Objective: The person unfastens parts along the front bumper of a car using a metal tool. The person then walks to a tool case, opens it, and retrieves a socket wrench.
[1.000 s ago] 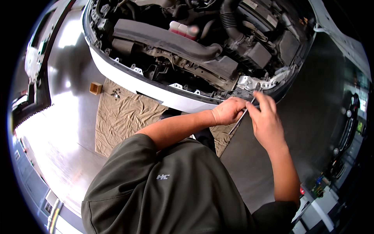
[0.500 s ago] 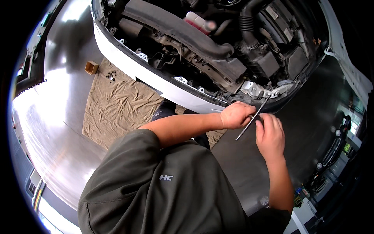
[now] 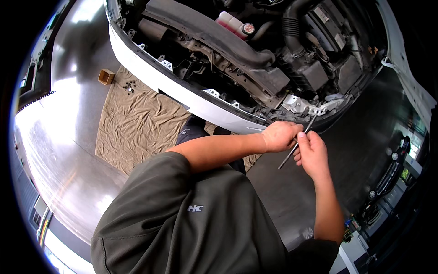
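My left hand [image 3: 279, 136] is closed on a long, thin metal rod [image 3: 286, 160], perhaps a tool, held at a slant below the front right corner of the engine bay. My right hand [image 3: 311, 151] grips the same rod just beside the left, thumb raised along it, fingers curled. The rod's upper end lies near a silver bracket [image 3: 295, 104] at that corner; whether they touch I cannot tell. The white front bumper [image 3: 137, 73] of the car runs behind my hands.
A tan cloth [image 3: 125, 128] lies on the floor with several small dark fasteners [image 3: 128, 86] on it and a small wooden box [image 3: 105, 76] at its corner. The engine bay [image 3: 210, 45] fills the top. A dark car [image 3: 390, 169] stands at far right.
Half a second ago my right hand had looser fingers below the rod; now it has closed on it, slightly higher. My view has shifted since a second ago, and the rod sits lower in it.
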Available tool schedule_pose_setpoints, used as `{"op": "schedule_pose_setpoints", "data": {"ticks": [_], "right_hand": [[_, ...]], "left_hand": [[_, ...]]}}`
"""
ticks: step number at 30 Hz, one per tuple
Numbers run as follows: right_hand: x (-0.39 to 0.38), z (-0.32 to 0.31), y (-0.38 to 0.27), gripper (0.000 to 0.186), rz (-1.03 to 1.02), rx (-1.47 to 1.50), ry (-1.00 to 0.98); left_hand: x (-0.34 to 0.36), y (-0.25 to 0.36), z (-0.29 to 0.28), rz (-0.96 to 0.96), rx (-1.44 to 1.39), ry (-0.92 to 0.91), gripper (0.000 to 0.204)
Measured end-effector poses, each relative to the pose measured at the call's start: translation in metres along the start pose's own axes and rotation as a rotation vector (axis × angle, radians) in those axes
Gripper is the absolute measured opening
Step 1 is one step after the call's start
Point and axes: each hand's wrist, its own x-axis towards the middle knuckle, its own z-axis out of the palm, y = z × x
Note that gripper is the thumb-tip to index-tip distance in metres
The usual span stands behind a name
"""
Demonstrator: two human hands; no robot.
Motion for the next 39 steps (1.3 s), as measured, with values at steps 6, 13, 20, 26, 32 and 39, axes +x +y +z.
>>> {"op": "schedule_pose_setpoints", "data": {"ticks": [6,13,20,26,32,39], "right_hand": [[-0.024,-0.022,-0.015,0.029,-0.901,-0.893,0.238],[-0.008,-0.030,-0.007,0.016,-1.089,-1.021,0.067],[-0.006,-0.009,0.009,0.023,-0.674,-0.648,0.122],[-0.007,0.002,0.019,0.031,-0.506,-0.254,0.155],[-0.004,-0.011,0.018,0.029,-0.794,-0.506,0.055],[-0.010,-0.026,0.004,0.042,-0.882,-0.812,-0.035]], "left_hand": [[0.000,-0.004,0.002,0.010,0.012,-0.004,0.023],[-0.009,-0.019,-0.022,0.131,0.078,-0.029,0.043],[-0.058,-0.108,-0.078,-0.380,1.030,-0.649,0.079],[-0.053,-0.124,-0.056,-0.405,0.885,-0.695,0.081],[-0.054,-0.146,-0.051,-0.384,0.871,-0.636,0.071],[-0.050,-0.149,-0.052,-0.291,0.902,-0.618,0.063]]}}
